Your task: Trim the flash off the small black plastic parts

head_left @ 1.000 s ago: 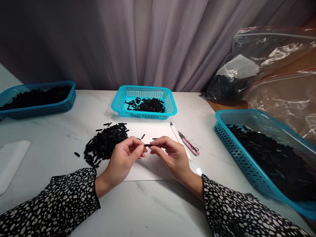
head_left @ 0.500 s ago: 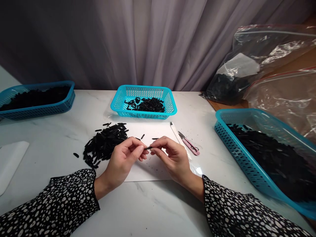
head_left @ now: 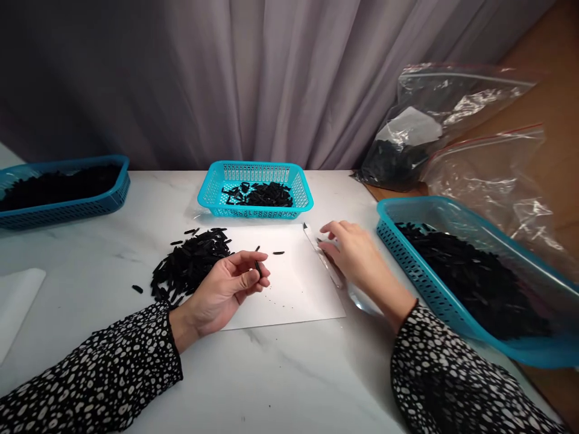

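Observation:
My left hand (head_left: 226,286) pinches a small black strip (head_left: 258,270) between thumb and fingers, above a white sheet of paper (head_left: 307,289). Beside it on the left lies a heap of similar black strips (head_left: 194,259). My right hand (head_left: 355,253) is over the snips, its thumb and index finger apart. Of the pink-handled snips, only a bit of blade (head_left: 319,240) shows near the fingertips; the hand hides the rest. A slim white craft knife (head_left: 322,256) with a dark slanted tip lies just left of that hand. One loose strip (head_left: 278,253) rests on the paper.
A turquoise basket (head_left: 256,212) with some black pieces stands at the back. Fuller blue baskets stand at the left (head_left: 67,216) and right (head_left: 420,280). Clear zip bags (head_left: 488,163) lie behind the right one. A white object (head_left: 20,301) sits at the left edge.
My right hand has let go of the strip and moved right to the snips. My left hand keeps the strip, now tilted more upright. The view has shifted slightly.

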`<state>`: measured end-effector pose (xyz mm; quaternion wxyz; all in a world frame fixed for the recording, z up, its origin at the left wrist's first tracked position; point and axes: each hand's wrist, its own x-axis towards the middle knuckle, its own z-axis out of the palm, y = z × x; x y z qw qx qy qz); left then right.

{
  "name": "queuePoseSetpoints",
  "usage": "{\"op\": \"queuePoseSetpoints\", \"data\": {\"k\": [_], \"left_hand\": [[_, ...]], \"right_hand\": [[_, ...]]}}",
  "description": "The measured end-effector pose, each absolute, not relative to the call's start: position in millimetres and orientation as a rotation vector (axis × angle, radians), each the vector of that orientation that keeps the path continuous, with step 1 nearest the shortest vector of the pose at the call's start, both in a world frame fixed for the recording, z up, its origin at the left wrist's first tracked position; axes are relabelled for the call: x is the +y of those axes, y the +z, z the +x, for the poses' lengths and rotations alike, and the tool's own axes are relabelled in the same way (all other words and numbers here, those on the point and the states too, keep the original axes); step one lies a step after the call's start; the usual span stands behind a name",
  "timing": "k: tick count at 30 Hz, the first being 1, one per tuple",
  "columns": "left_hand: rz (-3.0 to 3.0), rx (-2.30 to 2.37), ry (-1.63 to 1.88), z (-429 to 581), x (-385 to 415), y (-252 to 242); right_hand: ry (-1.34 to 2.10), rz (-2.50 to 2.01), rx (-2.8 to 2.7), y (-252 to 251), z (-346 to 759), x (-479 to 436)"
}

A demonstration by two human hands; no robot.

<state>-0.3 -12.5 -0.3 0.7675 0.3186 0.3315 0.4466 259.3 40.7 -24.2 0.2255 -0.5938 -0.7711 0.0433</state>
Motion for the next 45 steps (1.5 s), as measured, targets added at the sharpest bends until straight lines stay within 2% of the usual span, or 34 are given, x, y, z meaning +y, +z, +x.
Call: {"op": "queuePoseSetpoints", "data": {"k": [4,6,9,13,17,22,31,45], "left_hand": [[0.712,0.726,1.016,1.9,-14.5,6.4],[0.729,0.735,1.046,2.9,-15.7,10.2],[0.763,0.745,1.109,4.7,-17.8,16.1],[0.835,0.750,1.197,8.0,-20.3,23.4],[0.895,0.750,1.267,11.0,-21.2,27.5],[0.935,0.771,1.297,12.0,-23.2,28.4],[0.955,0.736,1.307,14.0,-26.0,30.6],[0.925,0.777,1.270,16.8,-31.2,33.7]], "right_hand": [[0.609,-1.924,-2.032,-21.6,280.0,40.4],[0.721,-1.931,-1.975,-19.3,282.2,40.2],[0.672,-1.809,-1.866,-13.0,281.3,39.7],[0.604,-1.395,-1.656,2.7,266.1,24.8],[0.520,-1.031,-1.785,19.1,234.3,-7.5],[0.517,-0.831,-1.840,20.1,208.4,-35.2],[0.488,-0.789,-1.818,15.2,203.9,-44.6],[0.073,-0.871,-1.924,11.0,203.2,-45.3]]}}
